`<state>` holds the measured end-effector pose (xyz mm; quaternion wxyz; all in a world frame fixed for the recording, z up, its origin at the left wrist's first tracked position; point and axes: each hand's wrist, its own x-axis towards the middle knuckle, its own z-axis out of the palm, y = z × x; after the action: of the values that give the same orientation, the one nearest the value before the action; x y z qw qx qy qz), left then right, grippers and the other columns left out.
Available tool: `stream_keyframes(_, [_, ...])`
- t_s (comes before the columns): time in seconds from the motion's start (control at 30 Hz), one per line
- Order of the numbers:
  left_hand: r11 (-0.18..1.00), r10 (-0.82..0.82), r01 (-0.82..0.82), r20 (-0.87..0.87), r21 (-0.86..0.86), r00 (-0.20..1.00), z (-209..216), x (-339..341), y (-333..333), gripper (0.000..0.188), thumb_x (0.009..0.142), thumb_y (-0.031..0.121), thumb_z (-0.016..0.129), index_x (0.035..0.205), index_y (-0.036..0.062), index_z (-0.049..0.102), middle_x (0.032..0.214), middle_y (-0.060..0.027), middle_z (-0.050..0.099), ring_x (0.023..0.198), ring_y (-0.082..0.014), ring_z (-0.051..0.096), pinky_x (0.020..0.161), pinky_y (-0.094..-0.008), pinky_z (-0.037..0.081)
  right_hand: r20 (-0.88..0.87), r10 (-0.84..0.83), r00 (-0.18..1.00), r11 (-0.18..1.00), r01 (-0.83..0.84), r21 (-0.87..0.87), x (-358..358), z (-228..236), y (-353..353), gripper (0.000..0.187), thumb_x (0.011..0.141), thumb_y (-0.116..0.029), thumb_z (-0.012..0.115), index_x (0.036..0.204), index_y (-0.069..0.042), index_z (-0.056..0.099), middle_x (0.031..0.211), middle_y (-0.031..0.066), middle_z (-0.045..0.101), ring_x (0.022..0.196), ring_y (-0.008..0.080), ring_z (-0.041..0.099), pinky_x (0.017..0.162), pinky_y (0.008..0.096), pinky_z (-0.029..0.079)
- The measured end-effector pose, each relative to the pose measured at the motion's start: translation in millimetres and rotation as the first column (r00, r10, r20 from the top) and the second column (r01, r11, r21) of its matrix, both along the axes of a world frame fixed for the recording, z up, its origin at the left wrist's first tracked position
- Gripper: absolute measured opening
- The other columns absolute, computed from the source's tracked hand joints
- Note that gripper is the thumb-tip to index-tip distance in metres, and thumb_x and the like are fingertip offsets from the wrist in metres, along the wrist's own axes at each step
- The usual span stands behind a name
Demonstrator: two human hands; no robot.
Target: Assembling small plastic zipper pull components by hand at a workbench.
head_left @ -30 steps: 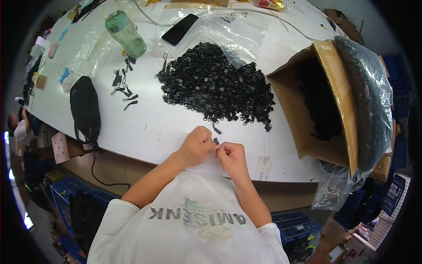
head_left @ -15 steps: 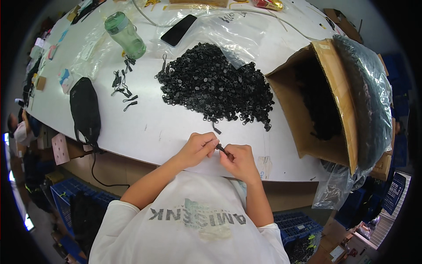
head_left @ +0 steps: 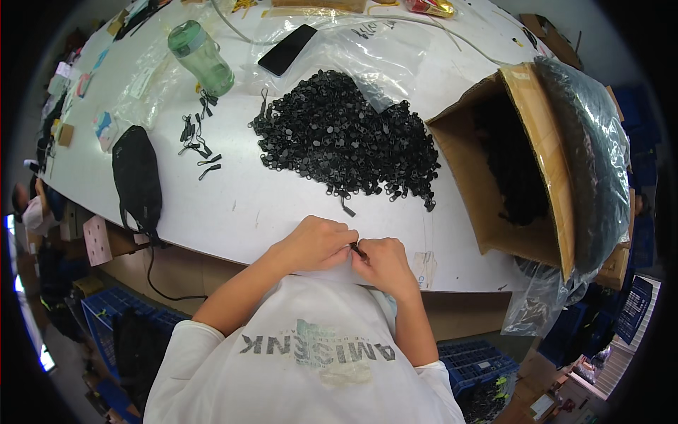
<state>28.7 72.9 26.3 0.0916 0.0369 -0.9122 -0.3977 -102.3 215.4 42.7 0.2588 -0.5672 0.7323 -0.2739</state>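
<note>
Close to the table's front edge, my left hand (head_left: 320,244) and my right hand (head_left: 384,264) meet with their fingers pinched together. Between them is a small black zipper pull (head_left: 359,250), mostly covered by the fingers. Beyond the hands spreads a large heap of black zipper sliders (head_left: 346,138). One black cord pull (head_left: 347,206) pokes out of the heap's near edge, just past my left hand. Several finished-looking cord pulls (head_left: 209,170) lie loose to the left of the heap.
An open cardboard box (head_left: 462,169) lies on its side at right, dark inside, with plastic sheeting over it. A black pouch (head_left: 137,180), a green bottle (head_left: 205,60) and a phone (head_left: 287,49) lie or stand left and behind. A clear bag (head_left: 381,53) lies behind the heap.
My left hand has turned, its back now more upward and its fingers closer to my right hand. The black zipper pull has dropped slightly toward me and is more covered.
</note>
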Motion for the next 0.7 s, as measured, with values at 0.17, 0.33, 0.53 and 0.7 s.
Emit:
stream_keyframes(0.17, [0.987, -0.027, 0.032, -0.031, 0.156, 0.999, 7.0, -0.3, -8.5, 0.009, 0.075, 0.007, 0.059, 0.083, 0.0042, 0.059, 0.068, -0.0099, 0.057, 0.059, -0.0286, 0.056, 0.053, -0.0374, 0.044, -0.004, -0.003, 1.000, 1.000, 0.002, -0.018, 2.1, -0.4, -0.3, 0.019, 0.075, -0.015, 0.062, 0.063, -0.002, 0.057, 0.058, 0.0126, 0.058, 0.051, 0.0324, 0.057, 0.050, 0.0395, 0.044])
stream_keyframes(0.33, [0.975, -0.091, 0.081, 0.041, 0.206, 0.995, 6.2, 1.2, -12.3, 0.011, 0.083, 0.016, 0.058, 0.081, 0.0054, 0.056, 0.065, -0.0110, 0.058, 0.060, -0.0313, 0.057, 0.055, -0.0402, 0.044, -0.009, 0.010, 1.000, 1.000, -0.010, -0.025, 3.6, 2.9, -0.4, 0.018, 0.075, -0.014, 0.062, 0.063, -0.002, 0.057, 0.057, 0.0127, 0.058, 0.052, 0.0325, 0.057, 0.050, 0.0396, 0.045])
stream_keyframes(0.53, [0.977, -0.184, 0.170, 0.105, 0.125, 0.977, 4.3, 5.9, -9.3, 0.018, 0.088, 0.018, 0.057, 0.075, 0.0047, 0.054, 0.059, -0.0134, 0.054, 0.056, -0.0328, 0.055, 0.053, -0.0415, 0.042, -0.066, 0.070, 0.995, 0.996, -0.073, -0.057, 9.0, 0.9, 5.9, 0.018, 0.078, -0.015, 0.062, 0.066, -0.003, 0.057, 0.060, 0.0129, 0.058, 0.053, 0.0321, 0.057, 0.051, 0.0394, 0.045])
stream_keyframes(0.7, [0.931, -0.146, 0.144, -0.018, 0.336, 0.989, -4.9, 16.0, -28.8, 0.022, 0.089, 0.019, 0.058, 0.074, 0.0032, 0.055, 0.057, -0.0151, 0.049, 0.052, -0.0316, 0.050, 0.051, -0.0390, 0.038, -0.151, 0.086, 0.985, 0.978, -0.112, -0.178, 13.7, 4.9, 18.4, 0.015, 0.080, -0.013, 0.065, 0.069, -0.004, 0.060, 0.059, 0.0092, 0.058, 0.051, 0.0286, 0.056, 0.051, 0.0373, 0.044])
